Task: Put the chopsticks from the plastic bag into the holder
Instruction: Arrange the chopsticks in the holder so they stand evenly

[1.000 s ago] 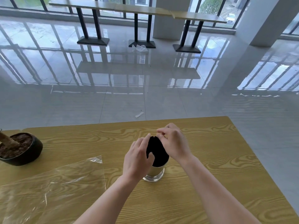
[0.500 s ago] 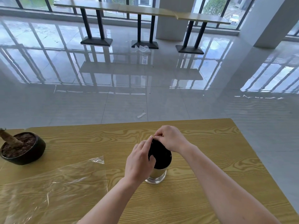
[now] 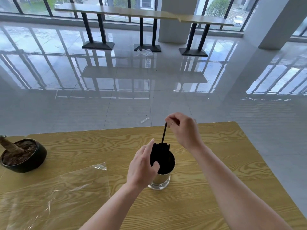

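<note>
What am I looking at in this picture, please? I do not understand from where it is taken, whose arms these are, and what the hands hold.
The picture comes from a camera worn on a person's head, looking forward and down, so the two bare arms are that person's own. No machine is involved.

They stand at a wooden table. On it stands a shiny metal holder filled with black chopsticks. The left hand is closed around the bundle at the holder's rim. The right hand pinches the top of a single chopstick, raised above the others with its lower end among them.

To the left lies a clear plastic bag, flat on the table and seemingly empty. At the far left stands a dark plant pot with soil and a thick stem. Behind is a glossy tiled floor and long tables by windows.
</note>
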The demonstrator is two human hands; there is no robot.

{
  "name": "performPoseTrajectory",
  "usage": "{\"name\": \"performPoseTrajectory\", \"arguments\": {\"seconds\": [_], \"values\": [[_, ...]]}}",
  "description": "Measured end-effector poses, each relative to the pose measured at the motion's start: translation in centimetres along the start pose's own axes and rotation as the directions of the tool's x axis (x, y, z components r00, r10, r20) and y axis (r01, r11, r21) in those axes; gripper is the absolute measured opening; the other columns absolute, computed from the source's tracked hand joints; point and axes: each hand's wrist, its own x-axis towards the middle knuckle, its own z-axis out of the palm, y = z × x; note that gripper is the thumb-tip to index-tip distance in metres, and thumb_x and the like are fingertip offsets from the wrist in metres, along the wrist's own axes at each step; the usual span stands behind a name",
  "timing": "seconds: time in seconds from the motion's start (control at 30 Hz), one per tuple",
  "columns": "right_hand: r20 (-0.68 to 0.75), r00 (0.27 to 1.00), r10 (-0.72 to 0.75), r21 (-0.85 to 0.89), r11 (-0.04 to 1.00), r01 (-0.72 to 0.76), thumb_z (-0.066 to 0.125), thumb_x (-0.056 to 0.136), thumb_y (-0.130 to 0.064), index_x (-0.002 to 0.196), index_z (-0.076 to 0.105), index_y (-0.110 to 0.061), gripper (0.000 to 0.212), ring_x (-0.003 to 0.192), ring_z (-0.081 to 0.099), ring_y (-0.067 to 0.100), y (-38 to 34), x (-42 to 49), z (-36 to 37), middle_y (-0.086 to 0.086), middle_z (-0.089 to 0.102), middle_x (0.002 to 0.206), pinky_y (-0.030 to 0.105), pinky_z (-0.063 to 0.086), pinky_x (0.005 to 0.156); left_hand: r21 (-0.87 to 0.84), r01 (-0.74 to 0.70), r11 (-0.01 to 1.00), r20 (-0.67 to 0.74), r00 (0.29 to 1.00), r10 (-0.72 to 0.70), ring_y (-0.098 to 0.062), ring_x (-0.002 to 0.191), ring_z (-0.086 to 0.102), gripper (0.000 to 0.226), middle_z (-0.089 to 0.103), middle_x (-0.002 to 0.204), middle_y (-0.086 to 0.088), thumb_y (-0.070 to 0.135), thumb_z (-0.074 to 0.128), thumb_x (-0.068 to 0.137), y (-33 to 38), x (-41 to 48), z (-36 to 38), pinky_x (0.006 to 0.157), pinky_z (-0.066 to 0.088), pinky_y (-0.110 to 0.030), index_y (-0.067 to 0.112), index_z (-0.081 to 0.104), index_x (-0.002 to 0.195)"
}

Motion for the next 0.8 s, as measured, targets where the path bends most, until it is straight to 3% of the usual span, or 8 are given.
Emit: {"name": "performPoseTrajectory", "arguments": {"seconds": [0.13, 0.2, 0.27, 0.43, 0.5, 0.63, 0.7, 0.8], "values": [[-0.202, 0.979, 0.03, 0.143, 0.99, -0.001, 0.067, 0.093, -0.028, 0.088, 0.074, -0.023, 0.01, 0.063, 0.067, -0.004, -1.6, -0.2, -3.1, -0.017, 0.072, 0.07, 0.007, 0.045, 0.058, -0.082, 0.031, 0.996, -0.154, 0.987, -0.044, -0.012, 0.11, 0.053, 0.053, 0.057, 0.118, 0.009, 0.022, 0.065, 0.082, 1.0, 0.2, -0.8, 0.088, 0.045, -0.026, 0.021, 0.054, 0.134], [-0.28, 0.959, 0.043, 0.22, 0.975, 0.021, 0.066, 0.089, -0.029, 0.086, 0.073, -0.029, 0.008, 0.062, 0.067, -0.003, -2.4, -1.0, -4.4, -0.018, 0.074, 0.07, 0.007, 0.045, 0.057, -0.143, 0.055, 0.988, -0.282, 0.955, -0.094, -0.016, 0.092, 0.059, 0.017, 0.063, 0.098, 0.006, 0.023, 0.064, 0.085, 2.2, 0.6, -1.6, 0.079, 0.05, -0.034, 0.022, 0.069, 0.101], [-0.293, 0.955, 0.052, 0.301, 0.953, 0.041, 0.065, 0.088, -0.028, 0.084, 0.071, -0.033, 0.009, 0.056, 0.065, 0.0, -3.1, -2.1, -5.0, -0.014, 0.076, 0.073, 0.012, 0.047, 0.05, -0.369, 0.097, 0.924, -0.259, 0.944, -0.202, -0.017, 0.074, 0.059, 0.026, 0.066, 0.08, -0.002, 0.033, 0.058, 0.093, 3.7, 1.3, -2.5, 0.069, 0.051, -0.04, 0.019, 0.066, 0.072], [-0.153, 0.976, 0.155, 0.386, 0.918, -0.085, 0.067, 0.085, -0.009, 0.082, 0.073, -0.028, 0.021, 0.049, 0.063, 0.01, -2.3, -6.0, -3.0, -0.005, 0.077, 0.075, 0.03, 0.055, 0.043, -0.894, 0.276, 0.353, 0.114, 0.902, -0.416, -0.01, 0.058, 0.05, 0.035, 0.07, 0.08, -0.004, 0.043, 0.054, 0.097, 6.8, 3.7, -5.0, 0.046, 0.036, -0.023, 0.012, 0.071, 0.099], [-0.074, 0.98, 0.186, 0.386, 0.911, -0.144, 0.069, 0.084, -0.001, 0.083, 0.074, -0.022, 0.022, 0.054, 0.067, 0.01, -1.3, -7.6, -2.0, -0.002, 0.077, 0.075, 0.024, 0.055, 0.048, -0.923, 0.268, 0.275, 0.118, 0.879, -0.462, -0.012, 0.06, 0.05, 0.024, 0.067, 0.079, -0.003, 0.031, 0.057, 0.098, 6.8, 4.1, -5.4, 0.045, 0.035, -0.024, 0.013, 0.073, 0.096], [0.092, 0.973, 0.211, 0.201, 0.953, -0.226, 0.077, 0.085, -0.013, 0.092, 0.076, -0.023, 0.012, 0.075, 0.068, 0.004, 0.6, -9.6, -1.0, -0.012, 0.074, 0.082, 0.018, 0.054, 0.063, -0.821, 0.21, 0.531, -0.028, 0.914, -0.405, -0.012, 0.058, 0.053, 0.016, 0.067, 0.068, 0.005, 0.023, 0.062, 0.096, 5.6, 3.3, -5.1, 0.048, 0.042, -0.026, 0.017, 0.075, 0.089], [0.054, 0.971, 0.232, 0.23, 0.944, -0.238, 0.075, 0.089, -0.023, 0.104, 0.075, -0.023, 0.015, 0.077, 0.068, 0.004, 0.8, -9.5, -1.3, -0.014, 0.073, 0.086, 0.021, 0.056, 0.066, -0.547, 0.082, 0.833, -0.161, 0.966, -0.201, -0.01, 0.06, 0.058, 0.011, 0.068, 0.071, 0.009, 0.023, 0.064, 0.094, 5.0, 2.5, -4.4, 0.056, 0.05, -0.029, 0.02, 0.073, 0.088], [0.035, 0.983, 0.179, 0.288, 0.94, -0.182, 0.071, 0.091, -0.029, 0.121, 0.071, -0.022, 0.031, 0.075, 0.064, 0.008, 0.1, -8.3, -1.7, -0.011, 0.068, 0.089, 0.03, 0.058, 0.069, -0.198, -0.091, 0.976, -0.174, 0.983, 0.056, -0.006, 0.073, 0.057, 0.009, 0.063, 0.081, 0.012, 0.023, 0.066, 0.093, 4.8, 1.3, -2.8, 0.066, 0.049, -0.028, 0.018, 0.07, 0.087]]}}
